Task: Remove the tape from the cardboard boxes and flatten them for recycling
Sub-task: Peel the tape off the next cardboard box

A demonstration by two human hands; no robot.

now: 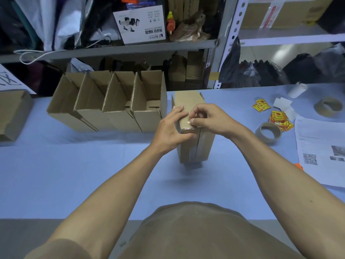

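A: Where is the box being worked on?

B: A closed cardboard box (188,109) stands on the blue surface (74,174), roughly in the middle, just right of a row of four open boxes (110,103) whose flaps are up. Clear tape (186,125) glints across its near top edge and runs down the front seam.

A: And the left hand?

B: The left hand (171,131) is wrapped around the box's near left corner, fingers lying over the top and thumb across the front, so its grip is grasping the box.

A: The right one?

B: The right hand (209,118) sits on the top near edge, fingers curled, thumb and fingertips meeting right at the shiny tape. Its grip looks to be pinching the tape edge, though how far the tape has lifted I cannot tell.

A: What else lies about?

B: To the right, well apart from the box, a brown tape roll (268,132) lies flat, a second roll (329,107) sits farther back, and a scatter of yellow and red stickers (278,117) lies between them. Printed paper (321,146) with a square code covers the right edge. Another cardboard box (13,113) sits at the far left, and metal shelving (149,46) packed with bags and cartons stands behind the surface
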